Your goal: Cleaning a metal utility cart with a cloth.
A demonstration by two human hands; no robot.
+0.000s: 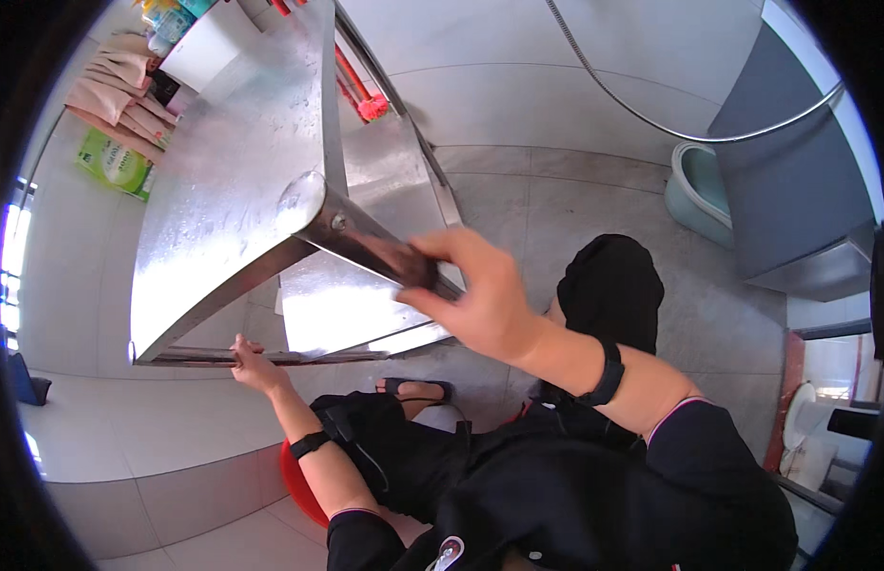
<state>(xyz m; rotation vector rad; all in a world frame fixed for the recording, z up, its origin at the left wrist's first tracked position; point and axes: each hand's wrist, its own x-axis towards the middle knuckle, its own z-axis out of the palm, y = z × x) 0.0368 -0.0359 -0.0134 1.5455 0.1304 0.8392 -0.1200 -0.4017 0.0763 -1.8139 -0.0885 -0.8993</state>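
A two-tiered stainless steel table stands tilted in front of me, its top wet with droplets. My right hand is wrapped around the near tubular leg, a little below the top's corner; the fingers are slightly blurred. Lower and to the left, my left hand is closed around another leg of the same table. The lower shelf shows between the two legs. Each forearm wears a black strap.
A pale green tub sits beside a grey cabinet, under a hanging metal hose. Behind the table are a pink-headed brush, pink towels and a green packet. A red rim shows beside my leg.
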